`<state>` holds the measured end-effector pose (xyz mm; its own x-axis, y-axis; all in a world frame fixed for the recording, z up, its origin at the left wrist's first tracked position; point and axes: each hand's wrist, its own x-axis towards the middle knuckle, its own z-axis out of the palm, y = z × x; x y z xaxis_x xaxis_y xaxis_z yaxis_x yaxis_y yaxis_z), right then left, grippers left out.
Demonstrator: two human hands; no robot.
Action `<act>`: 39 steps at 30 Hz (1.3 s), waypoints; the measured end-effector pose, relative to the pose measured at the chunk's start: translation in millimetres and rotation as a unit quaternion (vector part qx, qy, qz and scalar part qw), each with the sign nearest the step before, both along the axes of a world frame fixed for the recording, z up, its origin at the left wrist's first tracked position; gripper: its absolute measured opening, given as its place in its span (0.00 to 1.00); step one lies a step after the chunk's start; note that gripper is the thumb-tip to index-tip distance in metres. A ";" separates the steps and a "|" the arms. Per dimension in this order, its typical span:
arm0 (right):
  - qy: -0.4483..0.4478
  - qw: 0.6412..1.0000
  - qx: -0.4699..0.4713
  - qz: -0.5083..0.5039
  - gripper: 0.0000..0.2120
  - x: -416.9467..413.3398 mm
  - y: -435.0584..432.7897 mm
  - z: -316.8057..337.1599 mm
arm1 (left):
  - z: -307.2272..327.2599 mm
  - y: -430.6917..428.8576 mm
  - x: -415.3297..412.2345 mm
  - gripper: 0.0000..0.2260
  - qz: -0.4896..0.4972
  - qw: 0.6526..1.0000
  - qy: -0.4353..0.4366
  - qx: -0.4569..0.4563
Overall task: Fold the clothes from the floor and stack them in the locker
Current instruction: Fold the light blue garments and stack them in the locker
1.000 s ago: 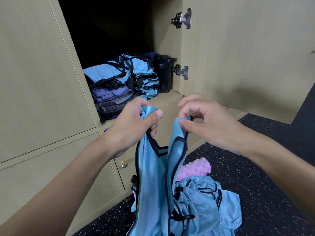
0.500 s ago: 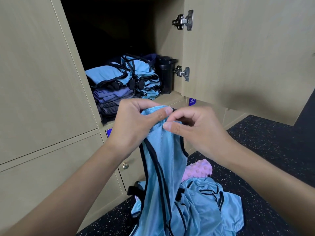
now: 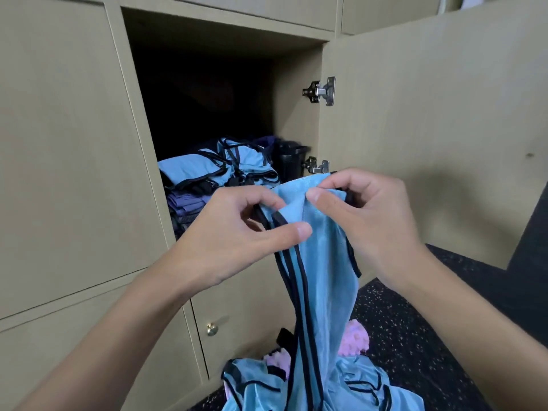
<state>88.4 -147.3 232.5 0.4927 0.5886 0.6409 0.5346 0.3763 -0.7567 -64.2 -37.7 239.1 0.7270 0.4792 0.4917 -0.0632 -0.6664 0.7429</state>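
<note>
A light blue garment with black trim (image 3: 321, 280) hangs in front of the open locker (image 3: 207, 93). My left hand (image 3: 237, 235) pinches its black-edged top on the left. Close beside it, my right hand (image 3: 367, 215) pinches the top fabric between thumb and fingers. The garment's lower end reaches down to a pile of similar blue clothes (image 3: 350, 390) on the dark floor. Inside the locker lies a stack of folded blue and purple clothes (image 3: 213, 179).
The locker door (image 3: 430, 137) stands open to the right, with two metal hinges. A black container (image 3: 292, 161) sits at the locker's right inside. A pink knobbly object (image 3: 354, 341) lies by the floor pile. A closed lower door has a brass knob (image 3: 212, 329).
Both hands came together at the garment's top and rose with it. The view tilted upward, showing more of the locker interior.
</note>
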 end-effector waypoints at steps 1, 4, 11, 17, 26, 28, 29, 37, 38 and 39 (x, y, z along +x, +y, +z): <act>0.001 1.000 0.001 0.002 0.06 -0.3 0.2 2.2 | 1.6 -0.4 1.0 0.16 0.009 1.000 -0.002 0.003; 0.002 1.000 -0.002 0.010 0.05 -0.7 -2.5 4.3 | 1.8 2.4 3.7 0.07 0.048 0.998 -0.029 0.016; -0.014 0.994 -0.102 0.042 0.06 12.4 -12.3 -3.4 | 1.6 7.5 1.2 0.06 0.036 0.997 -0.047 -0.046; -0.019 0.987 -0.133 0.082 0.14 12.7 -23.5 -11.6 | 0.7 7.2 -3.8 0.06 0.031 0.997 -0.025 -0.069; 0.039 0.992 -0.086 0.088 0.13 7.4 -21.6 -13.7 | 1.8 7.9 -10.9 0.09 0.020 0.998 -0.001 -0.056; 0.055 0.993 -0.066 0.079 0.14 7.4 -20.5 -15.0 | 2.3 6.8 -10.7 0.10 0.020 0.998 -0.001 -0.051; 0.060 0.994 -0.056 0.075 0.13 7.5 -19.8 -15.9 | 2.2 5.9 -10.0 0.10 0.017 0.999 -0.002 -0.047; 0.077 0.992 -0.061 0.076 0.16 6.5 -16.2 -15.6 | 2.4 0.9 -4.2 0.13 -0.002 0.998 -0.045 -0.044; 0.088 0.988 -0.079 0.101 0.21 7.1 -18.1 -14.9 | 2.5 0.8 -4.2 0.14 0.000 0.997 -0.056 -0.054; 0.088 0.982 -0.107 0.128 0.24 8.4 -20.4 -15.4 | 2.2 0.7 -3.8 0.14 0.003 0.996 -0.067 -0.063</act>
<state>96.9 -167.7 217.1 0.4032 0.8196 0.4070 0.2982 0.3028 -0.9052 -68.1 -37.0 241.3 0.6549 0.5484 0.5200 -0.1639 -0.5686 0.8061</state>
